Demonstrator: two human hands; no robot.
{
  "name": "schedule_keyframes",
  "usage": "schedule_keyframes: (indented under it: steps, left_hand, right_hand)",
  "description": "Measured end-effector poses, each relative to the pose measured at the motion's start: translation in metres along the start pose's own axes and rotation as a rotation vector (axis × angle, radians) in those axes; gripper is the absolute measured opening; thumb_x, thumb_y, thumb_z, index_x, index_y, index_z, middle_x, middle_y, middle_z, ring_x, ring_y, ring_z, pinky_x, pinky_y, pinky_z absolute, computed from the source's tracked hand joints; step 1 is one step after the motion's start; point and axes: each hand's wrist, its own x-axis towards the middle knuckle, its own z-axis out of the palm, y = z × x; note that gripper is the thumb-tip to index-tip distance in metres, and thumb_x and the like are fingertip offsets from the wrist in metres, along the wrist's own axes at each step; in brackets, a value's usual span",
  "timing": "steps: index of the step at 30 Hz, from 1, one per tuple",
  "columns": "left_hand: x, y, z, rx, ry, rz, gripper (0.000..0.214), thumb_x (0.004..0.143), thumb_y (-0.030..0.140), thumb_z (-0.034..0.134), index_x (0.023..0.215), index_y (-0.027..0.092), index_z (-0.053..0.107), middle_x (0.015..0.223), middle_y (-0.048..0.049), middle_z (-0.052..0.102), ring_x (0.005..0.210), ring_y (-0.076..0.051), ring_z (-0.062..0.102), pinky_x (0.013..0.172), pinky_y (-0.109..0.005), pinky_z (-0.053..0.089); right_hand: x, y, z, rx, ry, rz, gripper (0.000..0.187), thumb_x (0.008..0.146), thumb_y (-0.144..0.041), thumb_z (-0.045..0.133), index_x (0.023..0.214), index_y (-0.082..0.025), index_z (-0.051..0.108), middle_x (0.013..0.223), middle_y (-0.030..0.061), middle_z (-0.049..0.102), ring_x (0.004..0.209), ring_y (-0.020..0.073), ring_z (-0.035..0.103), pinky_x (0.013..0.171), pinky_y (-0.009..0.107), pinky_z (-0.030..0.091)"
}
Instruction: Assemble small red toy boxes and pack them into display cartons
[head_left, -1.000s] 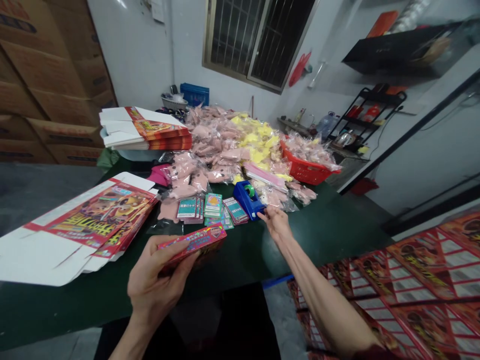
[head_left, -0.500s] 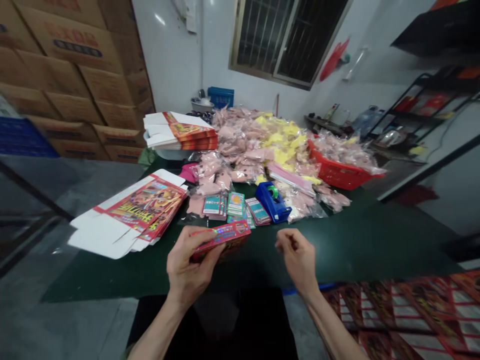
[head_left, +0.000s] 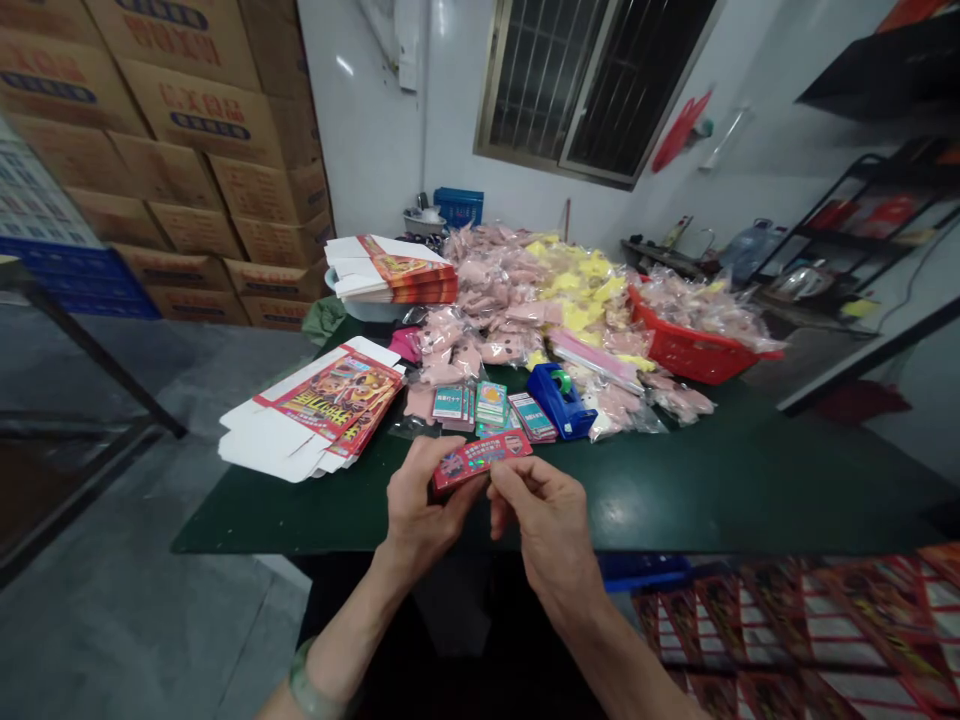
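Note:
My left hand is closed around a small red printed box, held tilted above the front of the green table. Against the right end of this box, my right hand has its thumb and fingers pinched together; whatever is between them is too small to make out. Just beyond the box lie teal card stacks and a blue tape dispenser with a green roll. Flat red-and-white cartons are piled to the left of my hands.
Bagged pink and yellow plush pieces heap over the back of the green table. A red basket of them stands right. More folded cartons rest on a tub. Printed red boxes fill the lower right; brown cartons stand left.
My right hand has moved left and now meets the box at its right end. The view has shifted left, and the box's printed narrow side faces me more.

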Motion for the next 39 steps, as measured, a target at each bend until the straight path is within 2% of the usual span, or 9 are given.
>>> schedule_keyframes:
  steps: [14, 20, 25, 27, 30, 32, 35, 37, 39]
  left_hand:
    - [0.010, -0.003, -0.012, 0.086, -0.302, 0.121, 0.030, 0.084, 0.016, 0.055, 0.112, 0.028, 0.061, 0.084, -0.0009, 0.049, 0.070, -0.009, 0.054, 0.057, -0.018, 0.046]
    - [0.021, -0.003, -0.017, -0.100, -0.322, 0.098, 0.033, 0.082, 0.012, 0.048, 0.112, 0.018, 0.061, 0.085, -0.0044, 0.050, 0.073, -0.013, 0.054, 0.059, -0.024, 0.048]
    - [0.025, -0.007, -0.003, -0.002, -0.123, 0.054, 0.018, 0.076, 0.017, 0.066, 0.094, 0.019, 0.067, 0.078, -0.0007, 0.053, 0.067, -0.010, 0.054, 0.058, -0.021, 0.048]
    - [0.027, -0.011, -0.005, 0.011, -0.154, 0.028, 0.019, 0.077, 0.015, 0.065, 0.095, 0.020, 0.067, 0.079, -0.0008, 0.054, 0.070, -0.010, 0.056, 0.061, -0.022, 0.049]
    - [0.029, -0.016, -0.020, -0.030, -0.311, -0.011, 0.025, 0.081, 0.015, 0.059, 0.103, 0.023, 0.066, 0.088, -0.0032, 0.058, 0.080, -0.014, 0.059, 0.069, -0.024, 0.051]
    - [0.029, -0.017, -0.033, -0.043, -0.359, -0.032, 0.028, 0.082, 0.015, 0.056, 0.107, 0.026, 0.064, 0.094, -0.0037, 0.059, 0.086, -0.015, 0.061, 0.072, -0.024, 0.052]
    - [0.028, -0.010, -0.044, -0.028, -0.375, -0.016, 0.032, 0.082, 0.015, 0.055, 0.110, 0.029, 0.063, 0.103, -0.0039, 0.060, 0.090, -0.017, 0.063, 0.071, -0.023, 0.054]
    - [0.030, 0.000, -0.041, -0.021, -0.426, 0.047, 0.032, 0.082, 0.015, 0.054, 0.108, 0.030, 0.063, 0.104, -0.0045, 0.060, 0.090, -0.017, 0.063, 0.067, -0.021, 0.055]
    - [0.032, 0.013, -0.029, -0.037, -0.505, 0.119, 0.030, 0.081, 0.015, 0.055, 0.106, 0.030, 0.065, 0.102, -0.0052, 0.060, 0.085, -0.017, 0.065, 0.063, -0.019, 0.055]
  right_hand:
    - [-0.002, -0.002, 0.006, 0.087, 0.027, 0.088, 0.028, 0.067, -0.036, 0.069, 0.055, -0.014, 0.056, 0.044, -0.0052, 0.051, 0.032, 0.0047, 0.042, 0.032, 0.017, 0.035]
    - [0.007, 0.049, 0.003, -0.045, 0.112, 0.163, 0.037, 0.065, -0.046, 0.068, 0.057, -0.018, 0.047, 0.041, -0.0086, 0.045, 0.030, 0.0052, 0.039, 0.030, 0.018, 0.033]
    - [0.010, 0.086, -0.005, -0.137, 0.053, 0.212, 0.036, 0.064, -0.045, 0.068, 0.062, -0.020, 0.043, 0.040, -0.0109, 0.039, 0.030, 0.0054, 0.033, 0.029, 0.018, 0.025]
    - [0.011, 0.087, -0.011, -0.159, 0.089, 0.162, 0.034, 0.061, -0.038, 0.072, 0.068, -0.020, 0.044, 0.048, -0.0101, 0.044, 0.036, 0.0055, 0.037, 0.034, 0.017, 0.030]
    - [0.013, 0.077, -0.024, -0.233, 0.169, 0.013, 0.039, 0.060, -0.029, 0.073, 0.091, -0.018, 0.051, 0.074, -0.0043, 0.055, 0.048, 0.0060, 0.045, 0.046, 0.019, 0.040]
    - [0.012, 0.067, -0.036, -0.278, 0.092, -0.076, 0.046, 0.064, -0.025, 0.070, 0.106, -0.019, 0.053, 0.092, 0.0003, 0.059, 0.056, 0.0070, 0.049, 0.054, 0.020, 0.043]
    - [0.009, 0.050, -0.058, -0.268, -0.187, -0.106, 0.033, 0.070, -0.022, 0.066, 0.103, -0.021, 0.061, 0.092, 0.0000, 0.063, 0.068, 0.0111, 0.056, 0.063, 0.021, 0.045]
    - [0.006, 0.039, -0.074, -0.300, -0.284, -0.113, 0.028, 0.070, -0.022, 0.067, 0.098, -0.023, 0.065, 0.085, -0.0021, 0.065, 0.074, 0.0136, 0.059, 0.066, 0.022, 0.045]
    - [0.004, 0.028, -0.091, -0.437, -0.289, -0.154, 0.030, 0.066, -0.023, 0.072, 0.096, -0.025, 0.067, 0.085, -0.0028, 0.067, 0.077, 0.0157, 0.060, 0.068, 0.022, 0.046]
